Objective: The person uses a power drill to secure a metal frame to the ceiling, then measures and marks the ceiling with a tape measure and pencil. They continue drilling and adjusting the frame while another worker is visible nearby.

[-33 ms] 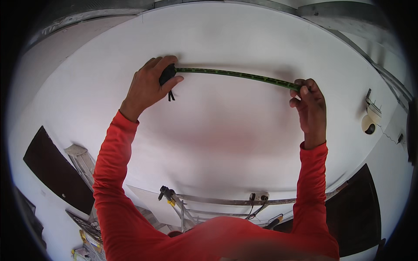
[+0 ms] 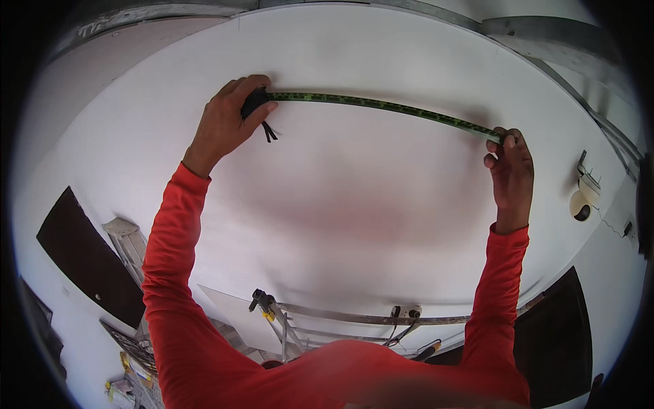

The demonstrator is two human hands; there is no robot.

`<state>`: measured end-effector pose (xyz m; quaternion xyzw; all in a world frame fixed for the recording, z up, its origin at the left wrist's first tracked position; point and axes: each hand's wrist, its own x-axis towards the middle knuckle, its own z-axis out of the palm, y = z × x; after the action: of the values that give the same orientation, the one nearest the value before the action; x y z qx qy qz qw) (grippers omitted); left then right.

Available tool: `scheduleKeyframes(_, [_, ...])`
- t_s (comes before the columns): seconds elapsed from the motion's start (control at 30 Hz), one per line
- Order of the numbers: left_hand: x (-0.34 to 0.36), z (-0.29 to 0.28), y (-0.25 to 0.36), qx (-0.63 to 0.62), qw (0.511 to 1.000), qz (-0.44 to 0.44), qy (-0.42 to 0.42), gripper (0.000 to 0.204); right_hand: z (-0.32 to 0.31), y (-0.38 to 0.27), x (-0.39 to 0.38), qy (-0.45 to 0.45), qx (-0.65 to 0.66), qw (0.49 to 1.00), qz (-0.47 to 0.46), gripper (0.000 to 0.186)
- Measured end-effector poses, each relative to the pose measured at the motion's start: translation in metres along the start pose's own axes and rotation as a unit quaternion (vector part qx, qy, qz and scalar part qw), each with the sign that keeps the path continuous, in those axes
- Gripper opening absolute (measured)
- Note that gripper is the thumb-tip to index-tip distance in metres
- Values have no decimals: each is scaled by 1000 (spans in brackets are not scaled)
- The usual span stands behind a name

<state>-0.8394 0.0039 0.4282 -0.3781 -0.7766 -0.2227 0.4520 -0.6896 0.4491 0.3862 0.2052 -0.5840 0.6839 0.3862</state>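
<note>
Head view, near to far. Red sleeves rise from lower edge of frame toward a white panel (image 2: 354,198) filling the centre. Lower centre, beneath the arms: metal ladder frame (image 2: 286,327) with a clamp and dangling cords; dark openings at lower left and lower right. Left hand (image 2: 228,123), upper left of centre: fingers curled shut around a black tape measure case (image 2: 254,102), short black strap hanging below it. Green tape blade (image 2: 381,105) runs from the case rightward, flat against the panel, sloping slightly down. Right hand (image 2: 509,167), right of centre: fingertips pinching the blade's far end against the panel. Far right: small round white fixture (image 2: 580,204) on the wall.
</note>
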Motion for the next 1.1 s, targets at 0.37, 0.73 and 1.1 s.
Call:
scheduleKeyframes(0.37, [58,-56,-121,252,913,-41,318,32,-187,-61,132,176,-3,974,-139,30])
scheduleKeyframes(0.73, [75,-25,-91,258,855,-158,422,33,-193,-76,148,161,-43,977,-136,29])
scheduleKeyframes(1.1, [77,-14,-95,253,840,-171,448,32,-190,-82,147,174,-84,975,-113,27])
